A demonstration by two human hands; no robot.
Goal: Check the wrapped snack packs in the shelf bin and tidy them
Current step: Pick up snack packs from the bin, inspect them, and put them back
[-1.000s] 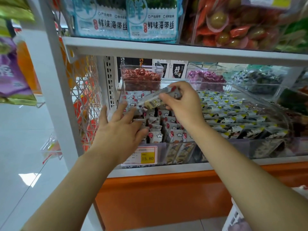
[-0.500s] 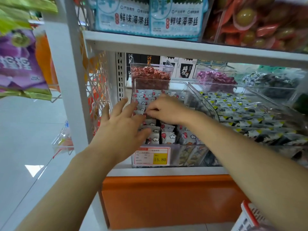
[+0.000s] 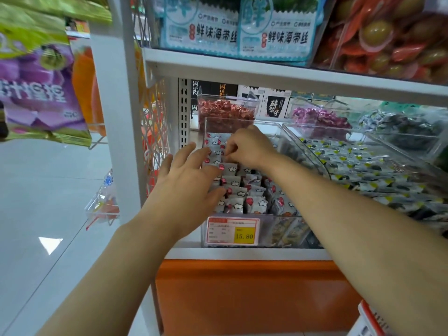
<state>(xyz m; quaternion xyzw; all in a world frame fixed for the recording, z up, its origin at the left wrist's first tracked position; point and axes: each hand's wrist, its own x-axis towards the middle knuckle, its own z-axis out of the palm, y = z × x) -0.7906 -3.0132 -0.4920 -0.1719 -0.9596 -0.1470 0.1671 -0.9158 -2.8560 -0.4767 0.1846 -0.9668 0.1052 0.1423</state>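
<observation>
Looks half done: left hand (image 3: 186, 187) flat on snack packs (image 3: 236, 204) at 9 o'clock in the bin (image 3: 266, 230), right hand (image 3: 249, 149) pinching one at 12, front rows jumbled.

The bin (image 3: 271, 124) at the left end of the lower shelf (image 3: 242, 253) is clear, hard, glossy plastic. The snack packs (image 3: 236, 204) in it are wrapped in thin, crinkled film with a soft sheen. The shelf looks like smooth, white-painted metal. On the bin's front wall is a paper price label (image 3: 232, 231). Below the shelf's front edge the orange panel (image 3: 242, 294) is smooth and satin. The floor (image 3: 36, 202) tiles are polished and reflective.
</observation>
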